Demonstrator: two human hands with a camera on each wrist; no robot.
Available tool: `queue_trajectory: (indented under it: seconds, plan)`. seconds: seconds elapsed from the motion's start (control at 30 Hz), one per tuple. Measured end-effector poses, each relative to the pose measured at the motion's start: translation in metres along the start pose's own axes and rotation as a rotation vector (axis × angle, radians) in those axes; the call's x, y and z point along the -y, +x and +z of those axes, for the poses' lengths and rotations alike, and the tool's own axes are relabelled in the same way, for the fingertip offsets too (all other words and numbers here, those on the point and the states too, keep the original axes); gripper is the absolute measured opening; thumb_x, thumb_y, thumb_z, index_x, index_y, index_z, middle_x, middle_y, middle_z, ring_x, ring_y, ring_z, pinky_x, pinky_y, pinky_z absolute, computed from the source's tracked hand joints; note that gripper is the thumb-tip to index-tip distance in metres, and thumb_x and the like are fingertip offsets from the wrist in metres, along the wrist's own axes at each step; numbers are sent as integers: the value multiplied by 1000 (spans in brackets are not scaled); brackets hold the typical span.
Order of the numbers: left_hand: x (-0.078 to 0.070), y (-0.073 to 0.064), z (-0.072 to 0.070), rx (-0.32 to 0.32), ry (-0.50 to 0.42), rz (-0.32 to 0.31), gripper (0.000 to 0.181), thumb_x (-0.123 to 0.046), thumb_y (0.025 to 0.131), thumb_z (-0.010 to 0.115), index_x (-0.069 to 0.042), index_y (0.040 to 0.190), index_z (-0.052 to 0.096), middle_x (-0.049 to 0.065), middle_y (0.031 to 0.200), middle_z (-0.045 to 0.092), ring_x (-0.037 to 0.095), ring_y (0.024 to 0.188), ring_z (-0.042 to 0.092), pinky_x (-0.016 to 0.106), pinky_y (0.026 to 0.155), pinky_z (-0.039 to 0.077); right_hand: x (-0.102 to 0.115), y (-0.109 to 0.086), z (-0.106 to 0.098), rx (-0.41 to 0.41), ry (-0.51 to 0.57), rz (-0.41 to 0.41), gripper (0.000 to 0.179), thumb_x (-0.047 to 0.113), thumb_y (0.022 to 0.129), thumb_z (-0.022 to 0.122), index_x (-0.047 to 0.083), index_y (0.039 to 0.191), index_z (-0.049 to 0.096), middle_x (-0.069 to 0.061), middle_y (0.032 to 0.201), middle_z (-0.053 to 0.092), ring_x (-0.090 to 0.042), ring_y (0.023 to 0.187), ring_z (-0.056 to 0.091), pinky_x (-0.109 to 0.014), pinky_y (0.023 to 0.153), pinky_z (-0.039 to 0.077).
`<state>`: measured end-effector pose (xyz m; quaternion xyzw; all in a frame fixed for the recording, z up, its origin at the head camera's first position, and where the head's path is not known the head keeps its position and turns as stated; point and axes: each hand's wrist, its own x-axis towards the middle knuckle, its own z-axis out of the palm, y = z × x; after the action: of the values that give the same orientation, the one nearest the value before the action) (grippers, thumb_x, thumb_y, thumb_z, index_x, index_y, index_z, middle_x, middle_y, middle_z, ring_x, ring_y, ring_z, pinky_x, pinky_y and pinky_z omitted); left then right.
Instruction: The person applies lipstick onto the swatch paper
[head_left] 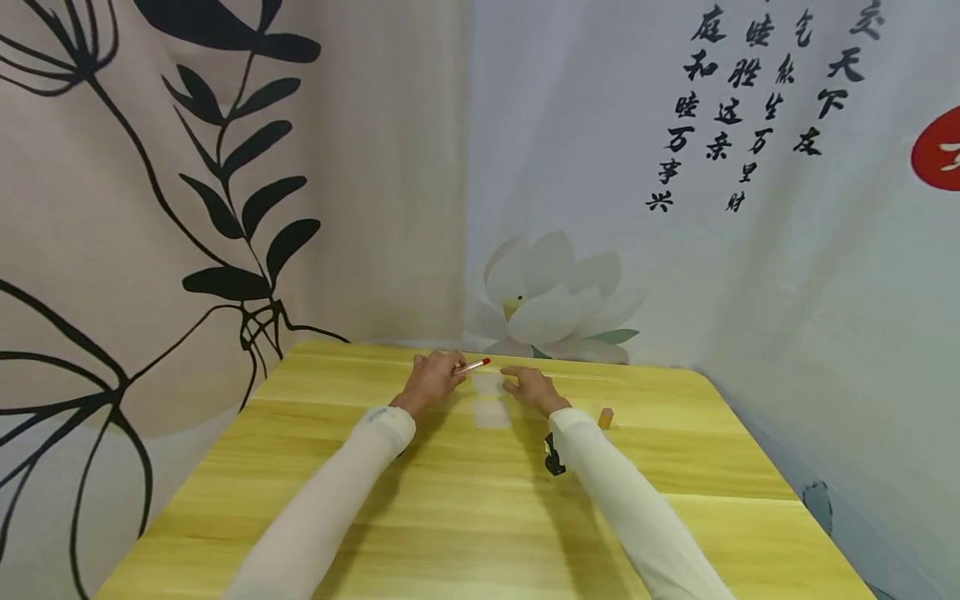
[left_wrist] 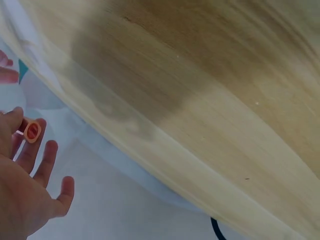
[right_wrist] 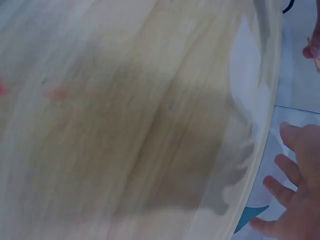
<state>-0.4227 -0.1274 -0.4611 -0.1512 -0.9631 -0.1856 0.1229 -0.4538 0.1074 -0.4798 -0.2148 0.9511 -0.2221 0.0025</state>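
Note:
Between thumb and fingers, my left hand (head_left: 432, 382) pinches a lipstick (head_left: 472, 367), its red tip pointing right over the far part of the table. The left wrist view shows the lipstick (left_wrist: 33, 131) end-on as an orange oval with red inside, the other fingers spread away from it. Just to the right, my right hand (head_left: 534, 389) hovers with its fingers extended and holds nothing; its spread fingers also show in the right wrist view. Below and between the hands lie two thin whitish squares (head_left: 492, 414), one behind the other.
A small orange-brown block (head_left: 606, 418) stands on the wooden table (head_left: 465, 517), right of my right wrist. A black object (head_left: 554, 457) lies beside the right sleeve. Behind the table's far edge hangs a printed curtain (head_left: 390, 208) with plants and writing.

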Motion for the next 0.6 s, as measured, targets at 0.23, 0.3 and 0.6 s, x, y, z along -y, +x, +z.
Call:
queue_trajectory:
  seconds: [0.23, 0.3, 0.6]
  plan:
    - [1, 9, 13, 34, 70, 23, 15, -25, 101, 71, -16, 111, 77, -2, 99, 76, 29, 106, 64, 53, 93, 39, 6, 9, 8, 22, -10, 70, 39, 20, 109, 57, 17, 148, 60, -11, 153, 54, -39, 140, 50, -72, 111, 32]
    - [3, 9, 17, 30, 70, 30, 14, -24, 100, 72, -15, 109, 78, -1, 98, 76, 30, 103, 63, 53, 92, 38, 7, 12, 11, 36, -25, 84, 39, 22, 110, 56, 17, 148, 60, -10, 152, 56, -39, 140, 50, -73, 110, 32]
    - [4, 17, 26, 1, 105, 48, 24, -24, 100, 71, -16, 123, 73, 2, 112, 77, 33, 112, 64, 55, 95, 39, 5, 12, 15, 94, -79, 168, 37, 28, 108, 60, 20, 143, 65, -8, 150, 58, -36, 137, 53, -71, 107, 35]
